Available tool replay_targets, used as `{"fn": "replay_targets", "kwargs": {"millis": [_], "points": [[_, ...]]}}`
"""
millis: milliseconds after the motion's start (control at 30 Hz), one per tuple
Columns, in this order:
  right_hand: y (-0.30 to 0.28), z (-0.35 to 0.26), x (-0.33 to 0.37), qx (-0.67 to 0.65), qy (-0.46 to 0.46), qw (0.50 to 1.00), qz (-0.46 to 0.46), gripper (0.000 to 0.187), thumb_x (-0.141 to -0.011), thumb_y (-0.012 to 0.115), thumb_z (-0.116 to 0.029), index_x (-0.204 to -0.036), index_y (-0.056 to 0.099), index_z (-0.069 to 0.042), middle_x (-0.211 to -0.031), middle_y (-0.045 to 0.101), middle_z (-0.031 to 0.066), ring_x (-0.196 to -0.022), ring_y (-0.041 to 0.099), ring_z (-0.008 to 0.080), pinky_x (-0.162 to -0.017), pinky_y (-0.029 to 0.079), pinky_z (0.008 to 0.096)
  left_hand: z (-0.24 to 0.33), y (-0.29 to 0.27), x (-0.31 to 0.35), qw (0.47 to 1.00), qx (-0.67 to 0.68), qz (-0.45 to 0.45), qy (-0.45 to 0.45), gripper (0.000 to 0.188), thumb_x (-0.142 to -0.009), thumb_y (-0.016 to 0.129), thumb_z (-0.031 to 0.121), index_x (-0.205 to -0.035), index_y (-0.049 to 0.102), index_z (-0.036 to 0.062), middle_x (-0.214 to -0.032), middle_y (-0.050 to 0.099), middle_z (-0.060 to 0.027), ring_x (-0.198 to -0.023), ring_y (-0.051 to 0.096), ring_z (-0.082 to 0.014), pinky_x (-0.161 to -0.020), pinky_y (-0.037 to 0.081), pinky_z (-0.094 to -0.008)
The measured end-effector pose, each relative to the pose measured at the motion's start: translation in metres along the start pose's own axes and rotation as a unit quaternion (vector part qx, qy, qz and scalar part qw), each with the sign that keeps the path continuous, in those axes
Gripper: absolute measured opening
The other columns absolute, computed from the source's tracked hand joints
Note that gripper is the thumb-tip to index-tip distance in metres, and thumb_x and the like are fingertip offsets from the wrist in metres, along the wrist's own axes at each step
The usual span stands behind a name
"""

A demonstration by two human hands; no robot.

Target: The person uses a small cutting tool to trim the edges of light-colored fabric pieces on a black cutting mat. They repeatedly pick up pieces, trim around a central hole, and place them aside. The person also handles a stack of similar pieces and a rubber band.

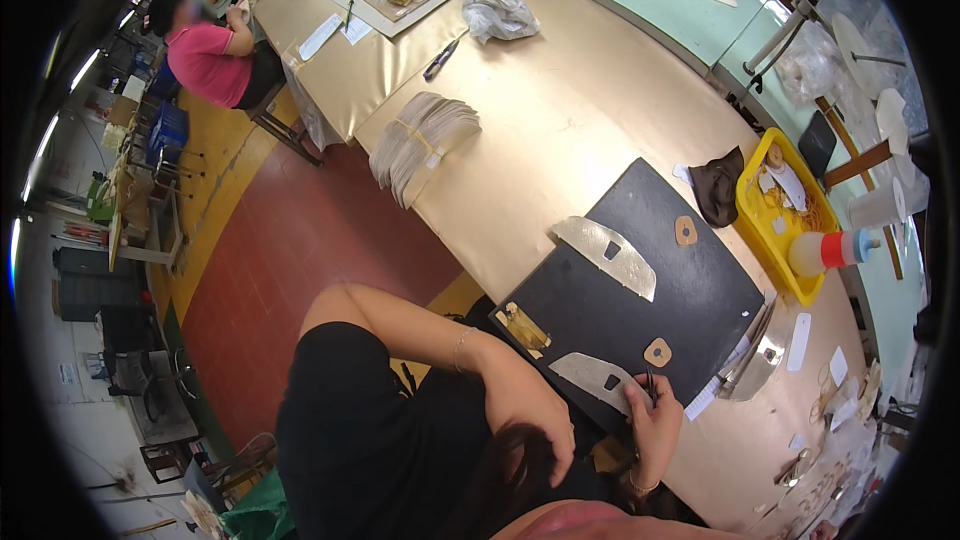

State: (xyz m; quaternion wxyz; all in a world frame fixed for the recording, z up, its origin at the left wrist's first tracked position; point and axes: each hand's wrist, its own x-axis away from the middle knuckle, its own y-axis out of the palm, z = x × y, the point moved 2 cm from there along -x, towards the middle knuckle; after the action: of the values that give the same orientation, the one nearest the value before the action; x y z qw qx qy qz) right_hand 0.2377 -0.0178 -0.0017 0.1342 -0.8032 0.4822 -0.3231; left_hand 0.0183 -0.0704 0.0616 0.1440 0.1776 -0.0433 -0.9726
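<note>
Workpiece: pale metallic, curved sheet piece w/ small dark square cutout [588, 374], lying flat along the near edge of the black rectangular board [690, 290] on the gold-covered bench [560, 70].

Fingers, right hand [655, 422]: grasping a slim dark tool [650, 380]; thumb at the piece's right end. Whether the thumb pinches the piece or only rests on it: cannot tell. Fingers, left hand [530, 418]: loosely bent, off the board's near edge; palm hidden, so contents, if any, cannot be told.

Adjacent parts: 2nd pale metallic curved piece of like shape [608, 258] at the board's far-left edge, one tip past it; small tan rounded tab w/ center hole [657, 352] just beyond the right hand; 2nd tan tab [685, 230] toward the board's far-right edge.

Handling (est.): wt. light; sheet thin, prob. flexible but springy enough to stay flat. Shiny face may be slippery and may mark or crease under hard pressure. Weakest area prob. the narrow strip around the cutout. Rec. hold: broad solid area betw. cutout and left tip, or the right end by its rim; use flat finger pads, min. force. Avoid lifting by the cutout or bending across it.
</note>
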Motion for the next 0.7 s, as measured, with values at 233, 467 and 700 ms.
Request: {"fn": "replay_targets", "kwargs": {"millis": [233,467,700], "points": [[-0.002,-0.003,-0.002,0.002,0.015,1.0,-0.009,0.023,-0.085,0.075,-0.017,-0.1,0.067,-0.002,-0.086,0.071,0.0169,-0.075,0.069,0.0304,-0.068,0.051,0.0353,0.015,-0.013,0.007,0.99,0.073,-0.02,-0.123,0.023,-0.083,0.082,0.019,-0.087,0.068,0.0017,-0.074,0.066,-0.0097,-0.071,0.065,-0.0293,-0.062,0.047,-0.0382],[-0.007,0.003,0.004,-0.062,-0.036,0.997,0.029,0.024,-0.085,0.075,-0.011,-0.105,0.066,0.001,-0.079,0.069,0.0072,-0.064,0.062,0.0103,-0.061,0.049,0.026,0.01,-0.049,0.007,0.942,-0.198,0.128,-0.238,0.027,-0.082,0.08,0.022,-0.106,0.073,0.0102,-0.107,0.064,-0.0059,-0.105,0.058,-0.0261,-0.092,0.043,-0.0373],[-0.007,0.007,0.007,-0.1,0.014,0.995,0.01,0.025,-0.085,0.075,-0.016,-0.104,0.068,-0.002,-0.089,0.071,0.0118,-0.079,0.068,0.0247,-0.07,0.052,0.0316,-0.02,-0.058,0.011,0.806,-0.426,0.255,-0.323,0.043,-0.085,0.076,0.028,-0.12,0.066,0.0059,-0.115,0.059,-0.0103,-0.106,0.054,-0.0304,-0.097,0.042,-0.0396]]}}
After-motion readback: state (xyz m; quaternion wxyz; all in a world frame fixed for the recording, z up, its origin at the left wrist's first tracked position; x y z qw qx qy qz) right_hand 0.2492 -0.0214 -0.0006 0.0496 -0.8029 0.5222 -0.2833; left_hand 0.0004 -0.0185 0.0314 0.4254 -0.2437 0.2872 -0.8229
